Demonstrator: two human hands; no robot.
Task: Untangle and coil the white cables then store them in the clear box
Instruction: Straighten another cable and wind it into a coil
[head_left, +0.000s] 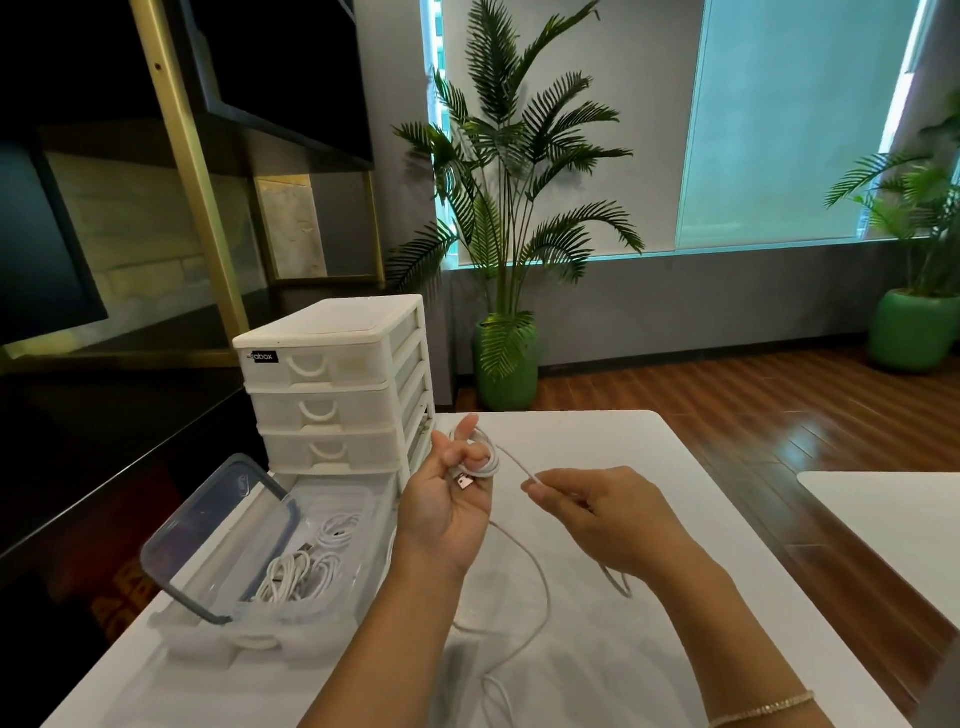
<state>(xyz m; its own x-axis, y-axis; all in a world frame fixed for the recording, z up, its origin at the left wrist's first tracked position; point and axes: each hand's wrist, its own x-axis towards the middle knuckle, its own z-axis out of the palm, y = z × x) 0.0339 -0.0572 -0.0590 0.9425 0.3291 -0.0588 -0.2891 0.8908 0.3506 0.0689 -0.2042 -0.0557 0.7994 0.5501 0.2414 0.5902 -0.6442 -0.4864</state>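
One white cable (540, 587) is out: left hand (447, 512) grips its wound loops, right hand (608, 519) pinches the strand; several coils fill the clear box (332, 616).

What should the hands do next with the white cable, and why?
Probably wind another loop: the left hand holds only a small coil around its fingers, the right hand pinches the white cable, and lots of slack lies loose on the table.

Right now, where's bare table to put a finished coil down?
Free: the far right of the white table, past the right hand, and the near-left corner in front of the clear box. Crowded: the middle, where the loose white cable trails below the left hand, and the left edge, taken by the box and drawer unit.
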